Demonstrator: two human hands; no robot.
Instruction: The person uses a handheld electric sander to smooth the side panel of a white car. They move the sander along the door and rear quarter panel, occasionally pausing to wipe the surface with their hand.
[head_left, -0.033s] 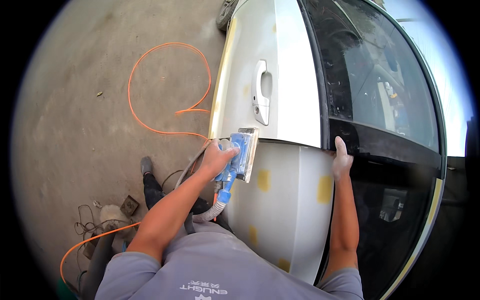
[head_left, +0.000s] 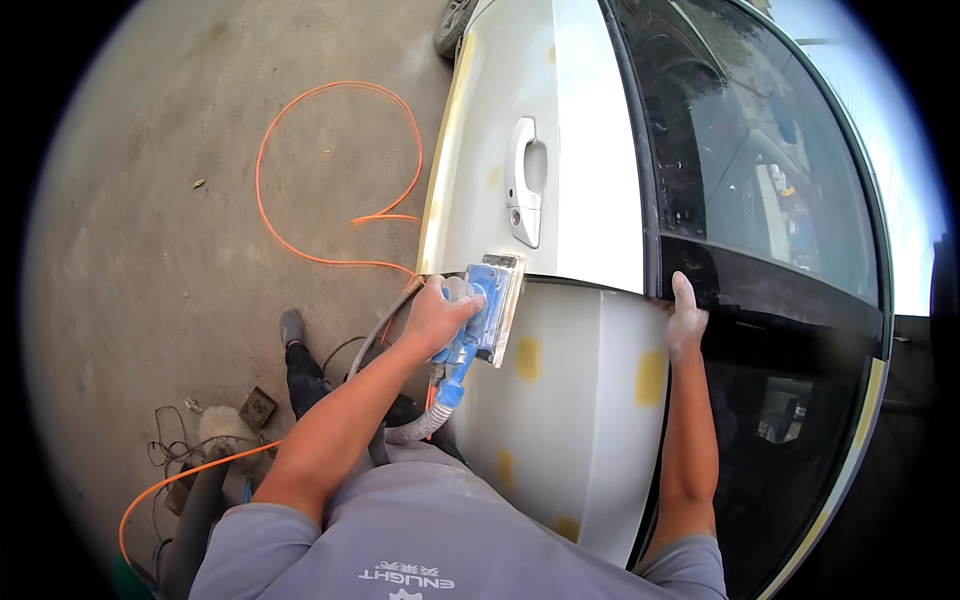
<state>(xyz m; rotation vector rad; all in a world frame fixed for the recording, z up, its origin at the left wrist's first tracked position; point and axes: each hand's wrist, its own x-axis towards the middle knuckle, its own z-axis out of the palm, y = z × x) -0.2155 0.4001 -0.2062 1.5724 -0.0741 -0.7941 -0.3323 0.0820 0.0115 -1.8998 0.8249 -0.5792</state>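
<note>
My left hand (head_left: pixel 437 318) is closed round the top of a blue power sander (head_left: pixel 488 300), which is dusty and has a flat rectangular pad. Its pad is against the silver car's side, across the seam between the front door (head_left: pixel 478 215) and the rear door (head_left: pixel 570 400). A grey ribbed hose (head_left: pixel 418 428) runs from the sander back toward my body. Whitish with dust, my right hand (head_left: pixel 686 325) grips the door edge by the dark window pillar (head_left: pixel 695 270). Its thumb points forward; its other fingers are mostly hidden.
A silver door handle (head_left: pixel 524 185) stands out ahead of the sander. Yellowish patches (head_left: pixel 528 360) mark the panels. An orange air line (head_left: pixel 262 190) loops over the concrete floor (head_left: pixel 150 260). Cables and a small dark block (head_left: pixel 258 408) lie at lower left, near my foot (head_left: pixel 291 328).
The sander and my left hand have shifted very slightly to the right. My right hand stays at the door edge.
</note>
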